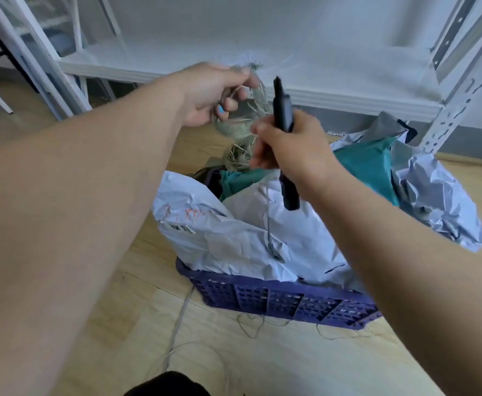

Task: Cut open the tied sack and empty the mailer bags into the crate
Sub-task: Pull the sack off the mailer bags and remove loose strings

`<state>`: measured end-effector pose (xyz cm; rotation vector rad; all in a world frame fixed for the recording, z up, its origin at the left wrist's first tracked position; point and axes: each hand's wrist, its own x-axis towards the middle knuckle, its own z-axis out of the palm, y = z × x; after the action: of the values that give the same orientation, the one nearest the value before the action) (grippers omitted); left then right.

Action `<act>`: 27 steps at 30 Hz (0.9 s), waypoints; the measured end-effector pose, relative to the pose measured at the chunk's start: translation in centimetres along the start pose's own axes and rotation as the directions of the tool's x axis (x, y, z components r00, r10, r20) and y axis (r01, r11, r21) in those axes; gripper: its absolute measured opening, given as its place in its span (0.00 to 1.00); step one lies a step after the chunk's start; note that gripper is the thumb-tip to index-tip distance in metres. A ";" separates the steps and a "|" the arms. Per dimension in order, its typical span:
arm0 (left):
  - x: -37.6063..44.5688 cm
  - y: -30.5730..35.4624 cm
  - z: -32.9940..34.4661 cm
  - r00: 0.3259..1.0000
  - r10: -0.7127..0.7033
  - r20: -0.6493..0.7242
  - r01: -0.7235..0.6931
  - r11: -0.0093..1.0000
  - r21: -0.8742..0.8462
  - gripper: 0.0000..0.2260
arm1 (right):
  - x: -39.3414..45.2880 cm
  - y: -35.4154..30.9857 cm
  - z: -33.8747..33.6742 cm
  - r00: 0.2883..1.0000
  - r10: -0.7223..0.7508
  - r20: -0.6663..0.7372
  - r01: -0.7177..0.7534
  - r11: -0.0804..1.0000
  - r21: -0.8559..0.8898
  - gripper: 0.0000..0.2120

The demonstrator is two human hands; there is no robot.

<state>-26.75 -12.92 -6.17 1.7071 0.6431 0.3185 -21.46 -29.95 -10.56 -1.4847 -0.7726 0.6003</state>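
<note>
Both hands work just above the purple crate (276,301), which sits on the wooden floor below the white shelf (234,64). The left hand (211,95) pinches a frayed, straw-coloured wad of sack (242,130) fabric, lifted clear above the crate's far side. The right hand (288,147) is clenched around a dark cutter (282,115), its tip pointing up beside the wad; I cannot tell whether a blade is out. Mailer bags (234,232), pale grey and teal, already heap inside the crate and spill over its right rim. Loose threads (262,324) lie on the floor in front of the crate.

By my reading the emptying is largely done, and the step in hand is clearing away what remains of the sack. Next, the wad needs lifting away from the crate and setting aside, with the cutter kept pointed off the left fingers.
</note>
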 end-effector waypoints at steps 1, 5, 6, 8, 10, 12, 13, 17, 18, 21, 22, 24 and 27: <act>-0.4 -0.4 0.6 0.995 -0.018 0.094 0.019 1.000 -0.006 0.14 | 0.9 -1.1 -0.4 0.999 -0.046 -0.025 0.047 0.998 0.052 0.04; -1.7 -1.7 3.0 0.920 -0.012 0.393 0.112 0.966 -0.233 0.23 | 3.5 -3.7 -1.6 0.995 -0.091 -0.051 0.099 0.980 0.173 0.05; -1.9 -2.0 3.3 0.914 0.024 0.405 0.104 0.951 -0.292 0.22 | 3.8 -3.8 -1.8 0.995 -0.086 -0.042 0.092 0.983 0.161 0.04; -2.1 -2.4 3.7 0.913 0.087 0.398 0.052 0.943 -0.328 0.19 | 4.1 -3.6 -2.0 0.997 -0.068 -0.029 0.071 0.988 0.135 0.03; -2.3 -2.9 3.9 0.917 0.110 0.382 0.007 0.957 -0.291 0.14 | 4.3 -3.2 -2.3 0.998 -0.036 -0.054 0.043 0.990 0.132 0.03; -2.6 -3.2 4.1 0.925 0.075 0.373 0.014 0.973 -0.229 0.09 | 4.3 -2.9 -2.4 0.996 -0.008 -0.090 0.023 0.985 0.170 0.03; -2.8 -3.4 4.3 0.921 0.043 0.388 0.038 0.980 -0.198 0.07 | 4.2 -2.9 -2.5 0.995 0.001 -0.100 0.019 0.981 0.196 0.04; -2.9 -3.8 5.9 0.959 0.002 0.285 0.048 0.985 -0.168 0.10 | 3.7 -2.2 -2.3 0.990 0.022 -0.137 -0.005 0.993 0.121 0.03; -2.5 -3.7 6.1 0.980 0.012 0.200 0.019 0.988 -0.151 0.11 | 3.6 -1.8 -2.1 0.987 0.010 -0.158 -0.008 1.000 0.016 0.03; -1.3 -2.1 5.5 0.999 -0.008 -0.047 0.001 0.989 -0.150 0.09 | 2.5 -0.6 -1.5 0.970 -0.054 -0.238 0.003 0.978 -0.209 0.03; -1.0 -1.3 5.0 0.994 -0.018 -0.104 -0.002 0.982 -0.189 0.10 | 1.8 0.0 -1.2 0.964 -0.053 -0.259 0.002 0.982 -0.191 0.04; -0.5 0.5 4.4 0.984 -0.040 -0.174 -0.015 0.953 -0.303 0.12 | 0.4 1.4 -0.5 0.973 0.020 -0.228 -0.047 0.993 -0.112 0.06; -0.3 2.7 4.5 0.982 -0.073 -0.173 -0.009 0.903 -0.430 0.14 | -1.0 3.5 0.5 0.986 0.153 -0.067 -0.152 0.988 0.019 0.04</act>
<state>-23.97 -17.06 -4.64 1.2500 0.6790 0.5589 -22.10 -30.28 -14.14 -1.5525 -0.6044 0.6653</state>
